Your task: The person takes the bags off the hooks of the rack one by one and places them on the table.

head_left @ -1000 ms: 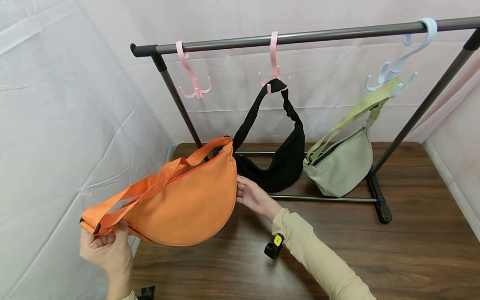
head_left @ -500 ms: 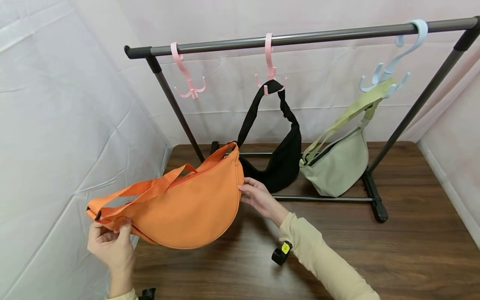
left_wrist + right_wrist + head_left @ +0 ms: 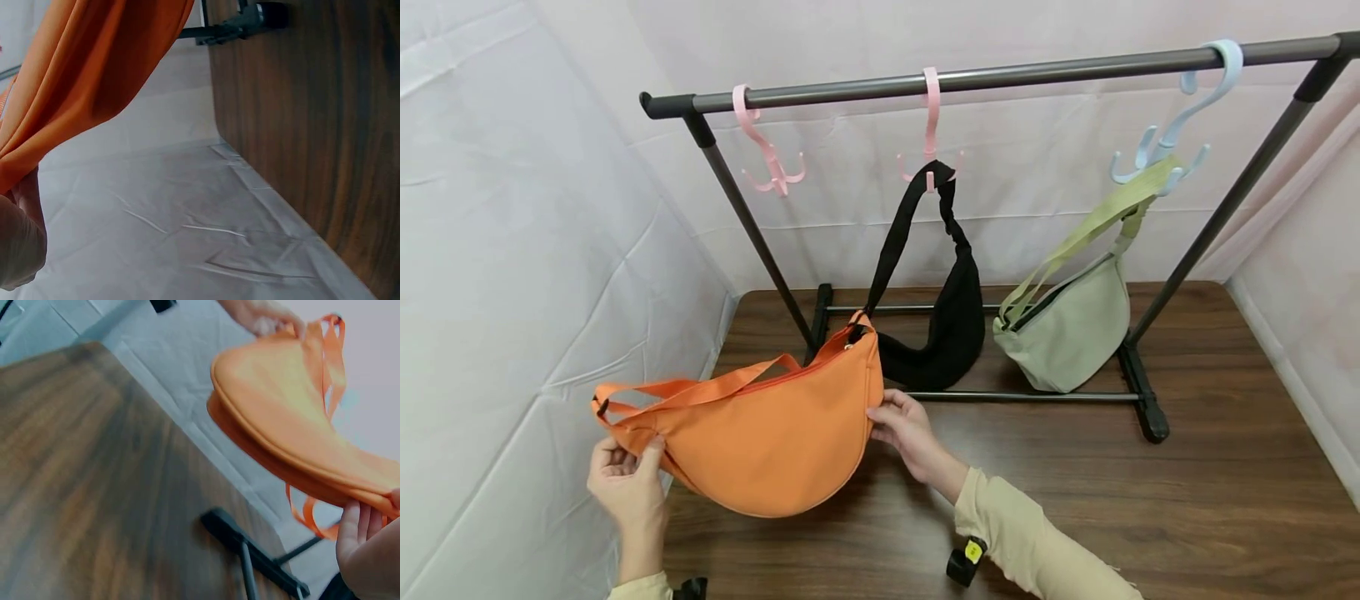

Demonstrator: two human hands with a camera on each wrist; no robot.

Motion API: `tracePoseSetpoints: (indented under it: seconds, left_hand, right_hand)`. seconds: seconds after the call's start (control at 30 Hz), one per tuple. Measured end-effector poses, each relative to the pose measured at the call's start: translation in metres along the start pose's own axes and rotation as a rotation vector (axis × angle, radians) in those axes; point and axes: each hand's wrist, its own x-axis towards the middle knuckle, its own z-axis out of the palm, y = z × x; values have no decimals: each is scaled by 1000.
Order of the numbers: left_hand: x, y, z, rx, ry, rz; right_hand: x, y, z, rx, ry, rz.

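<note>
Orange in colour: pinching bag (image 3: 775,442) by one end with left hand (image 3: 632,492), gripping its other end with right hand (image 3: 913,437), above desk (image 3: 1150,500), in front of rack (image 3: 842,90).

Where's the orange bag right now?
In the head view, the orange bag is left of centre, held between the left hand and right hand, partly in front of the black bag.

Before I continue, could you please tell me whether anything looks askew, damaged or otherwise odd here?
Only the green bag stands out a little: hanging from the blue hook, it looks lopsided, one end lower than the other. The orange bag tilts too, but it is held up. I see no spill or damage.
</note>
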Motion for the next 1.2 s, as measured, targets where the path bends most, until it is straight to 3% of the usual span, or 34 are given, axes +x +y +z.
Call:
tracePoseSetpoints:
  seconds: [0.23,0.53,0.73,1.0,1.2]
  left_hand:
    - [5,-17,-15,106,41,-66]
    - [11,-35,-31,285,-16,-112]
    - [24,-51,-23,419,-71,-161]
    - [41,-76,-4,665,-216,-208]
    - [49,-99,5,721,-274,-207]
  right_hand:
    - [-16,22,7,-65,-9,-3]
    - [-18,47,2,-39,14,72]
    - [-9,57,-3,-24,71,110]
    - [12,62,-16,32,193,164]
    - [26,64,-24,62,271,185]
